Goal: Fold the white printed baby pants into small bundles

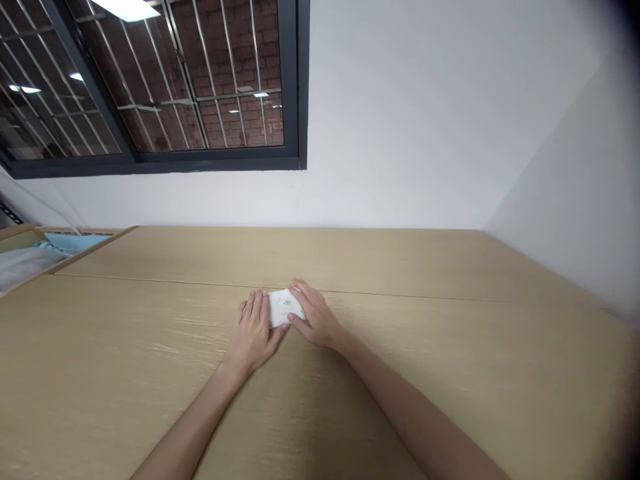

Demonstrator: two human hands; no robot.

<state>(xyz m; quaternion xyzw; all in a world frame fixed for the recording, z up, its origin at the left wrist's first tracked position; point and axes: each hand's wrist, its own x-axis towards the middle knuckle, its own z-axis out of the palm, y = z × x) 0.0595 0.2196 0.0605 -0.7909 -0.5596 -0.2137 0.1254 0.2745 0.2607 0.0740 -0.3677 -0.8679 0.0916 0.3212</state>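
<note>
A small, flat white packet (281,305) with a faint grey print lies on the yellowish wooden tabletop (425,373), close to a seam in the surface. My left hand (253,328) rests against the packet's left end, its fingers stretched out flat and the thumb apart, reaching along the near edge. From the right, my right hand (314,315) grips the packet's other end, with fingers at the far edge and thumb at the near one. Part of the packet is hidden under the right hand's fingers.
Far left, a wood-edged box (90,252) contains light blue and whitish, plastic-looking items. A white wall (400,133) rises behind the table, with another at the right. A dark-framed window (220,160) with metal bars is at the upper left.
</note>
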